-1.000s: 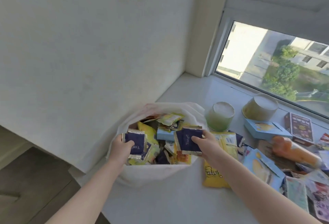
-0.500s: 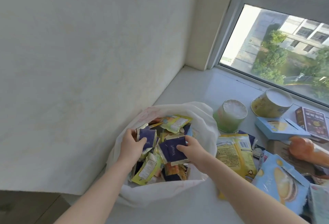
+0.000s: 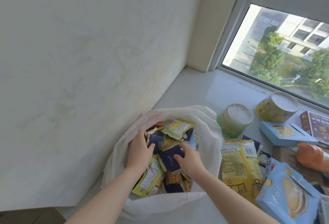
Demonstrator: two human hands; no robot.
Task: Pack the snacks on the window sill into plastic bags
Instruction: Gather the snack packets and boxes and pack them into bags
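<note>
A white plastic bag stands open on the window sill, filled with several small snack packets in yellow, orange and dark blue. Both my hands are inside its mouth. My left hand holds a dark blue packet at the bag's left side, thumb on top of it. My right hand lies with loose fingers on another dark blue packet in the middle of the pile.
To the right of the bag lie a large yellow snack bag, a green tub, a yellow tub, two light blue boxes, a dark box and an orange packet. The wall runs along the left.
Both hands have sunk deeper into the bag with their blue packets. The right hand has loosened its pinch, and the view has tilted closer over the bag.
</note>
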